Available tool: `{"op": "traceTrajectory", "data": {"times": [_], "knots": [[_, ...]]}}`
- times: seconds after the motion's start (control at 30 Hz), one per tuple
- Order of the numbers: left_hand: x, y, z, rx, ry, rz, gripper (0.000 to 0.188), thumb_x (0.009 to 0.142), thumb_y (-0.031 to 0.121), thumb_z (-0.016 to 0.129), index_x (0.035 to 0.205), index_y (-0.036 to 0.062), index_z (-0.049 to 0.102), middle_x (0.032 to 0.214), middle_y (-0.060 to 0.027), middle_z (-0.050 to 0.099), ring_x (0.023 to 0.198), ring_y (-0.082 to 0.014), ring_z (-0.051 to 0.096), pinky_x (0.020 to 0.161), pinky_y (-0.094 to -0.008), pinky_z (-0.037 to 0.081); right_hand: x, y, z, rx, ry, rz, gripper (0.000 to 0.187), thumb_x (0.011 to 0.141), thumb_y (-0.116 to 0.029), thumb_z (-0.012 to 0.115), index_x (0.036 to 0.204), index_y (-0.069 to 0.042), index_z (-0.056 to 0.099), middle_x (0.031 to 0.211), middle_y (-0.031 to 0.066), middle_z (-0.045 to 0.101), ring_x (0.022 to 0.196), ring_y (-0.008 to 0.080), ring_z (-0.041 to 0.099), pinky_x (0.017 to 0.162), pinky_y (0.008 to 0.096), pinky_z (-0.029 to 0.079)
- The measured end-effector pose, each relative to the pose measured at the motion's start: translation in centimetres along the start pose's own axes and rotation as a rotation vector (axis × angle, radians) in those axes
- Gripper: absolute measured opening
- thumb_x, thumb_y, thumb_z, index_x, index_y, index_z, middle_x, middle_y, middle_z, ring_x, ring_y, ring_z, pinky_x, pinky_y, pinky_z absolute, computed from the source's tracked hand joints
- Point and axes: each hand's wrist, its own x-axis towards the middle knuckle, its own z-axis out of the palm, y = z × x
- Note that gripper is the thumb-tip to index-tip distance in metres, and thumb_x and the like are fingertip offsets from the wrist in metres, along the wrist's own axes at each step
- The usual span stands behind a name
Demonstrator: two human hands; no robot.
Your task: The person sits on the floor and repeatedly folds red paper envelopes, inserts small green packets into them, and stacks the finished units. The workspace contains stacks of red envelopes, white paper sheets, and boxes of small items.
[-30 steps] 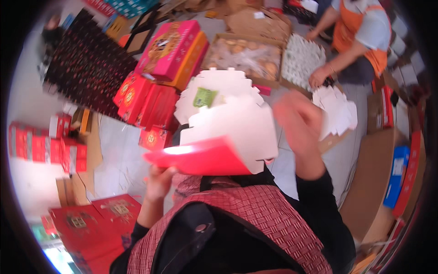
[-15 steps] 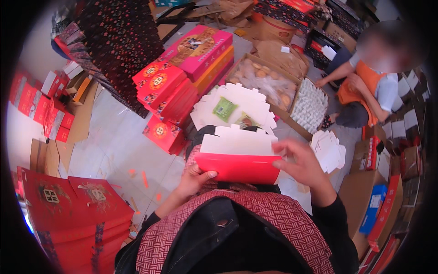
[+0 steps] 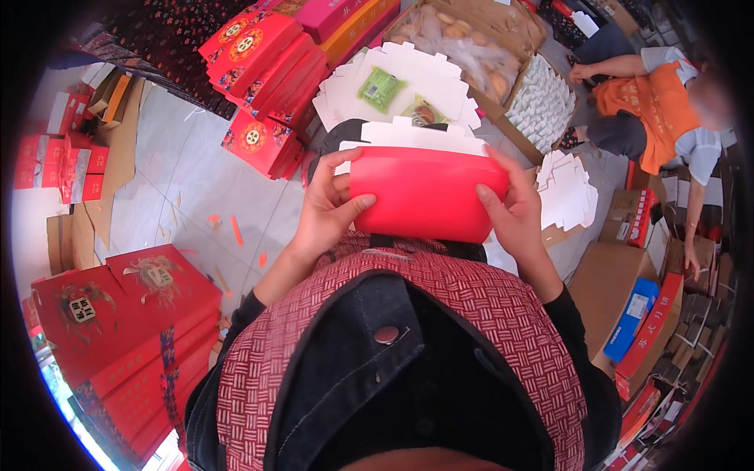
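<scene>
Between my hands, over my lap, is a red cardboard box blank [image 3: 428, 192] with white notched flaps along its far edge. My left hand [image 3: 328, 200] grips its left end, thumb on the red face and fingers curled round the edge. At the right end my right hand [image 3: 512, 196] pinches it the same way. Just beyond it lies a stack of white die-cut card sheets [image 3: 424, 74]. On that stack rest a green wrapped packet [image 3: 382, 89] and a clear packet with a brown round piece [image 3: 426, 112].
Stacked red boxes [image 3: 267, 71] stand ahead on the left. A carton of bagged round pastries [image 3: 459, 47] adjoins a carton of small white packets [image 3: 542, 102]. More red boxes [image 3: 118, 322] are piled at the lower left. A person in an orange apron [image 3: 656, 110] crouches at the right.
My right hand has closed on the right end of the red blank, and its red face has tilted up toward me. The person at the right now reaches an arm down toward the cartons.
</scene>
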Motion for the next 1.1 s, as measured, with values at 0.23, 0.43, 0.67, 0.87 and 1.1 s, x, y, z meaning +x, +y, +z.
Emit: {"op": "traceTrajectory", "data": {"times": [0.23, 0.43, 0.67, 0.87, 1.1], "knots": [[-0.6, 1.0, -0.1, 0.343, 0.059, -0.064, 0.04, 0.078, -0.004, 0.066, 0.116, 0.0006, 0.053, 0.109, -0.0072, 0.058, 0.104, -0.012, 0.053, 0.089, -0.0253, 0.044, 0.0, 1.6, -1.3, -0.2, -0.28, -0.103, 0.031, 0.076, 0.001, 0.065, 0.106, -0.002, 0.061, 0.094, 0.0071, 0.054, 0.087, 0.0158, 0.053, 0.079, 0.0254, 0.042], [-1.2, 1.2, 1.3, 0.524, 0.122, 0.088, 0.031, 0.076, 0.002, 0.069, 0.106, -0.001, 0.062, 0.095, -0.0073, 0.066, 0.087, -0.0109, 0.059, 0.08, -0.0243, 0.047, -0.3, 1.4, -2.2, -0.291, -0.392, -0.034, 0.02, 0.075, -0.002, 0.067, 0.095, -0.001, 0.065, 0.09, 0.0049, 0.05, 0.089, 0.0135, 0.05, 0.079, 0.0237, 0.041], [-0.9, 1.4, 1.2, 0.6, -0.032, -0.041, 0.018, 0.075, -0.003, 0.068, 0.092, -0.0016, 0.067, 0.089, -0.0073, 0.063, 0.081, -0.0122, 0.058, 0.072, -0.0239, 0.046, 0.3, -1.2, 0.5, -0.793, -0.435, -0.583, 0.023, 0.069, -0.017, 0.072, 0.088, -0.005, 0.066, 0.084, 0.0065, 0.054, 0.083, 0.023, 0.054, 0.08, 0.0326, 0.041], [-1.0, 0.2, 0.7, 0.488, -0.014, 0.042, 0.007, 0.075, 0.001, 0.07, 0.077, -0.0005, 0.064, 0.079, -0.0051, 0.063, 0.073, -0.0113, 0.058, 0.069, -0.0232, 0.047, 0.0, 0.1, 1.6, -0.694, -0.643, -0.33, 0.016, 0.075, -0.019, 0.067, 0.073, -0.005, 0.059, 0.074, 0.0056, 0.055, 0.076, 0.0259, 0.054, 0.069, 0.0361, 0.043], [-1.5, -1.5, -0.1, 0.048, 0.059, -0.252, 0.022, 0.081, 0.004, 0.066, 0.101, -0.0008, 0.058, 0.087, -0.0052, 0.065, 0.082, -0.0104, 0.06, 0.075, -0.0243, 0.05, 8.5, 4.3, -1.7, -0.522, -0.513, -0.342, 0.022, 0.087, -0.014, 0.055, 0.107, -0.005, 0.059, 0.104, 0.009, 0.059, 0.092, 0.0193, 0.055, 0.083, 0.0294, 0.043]]}}
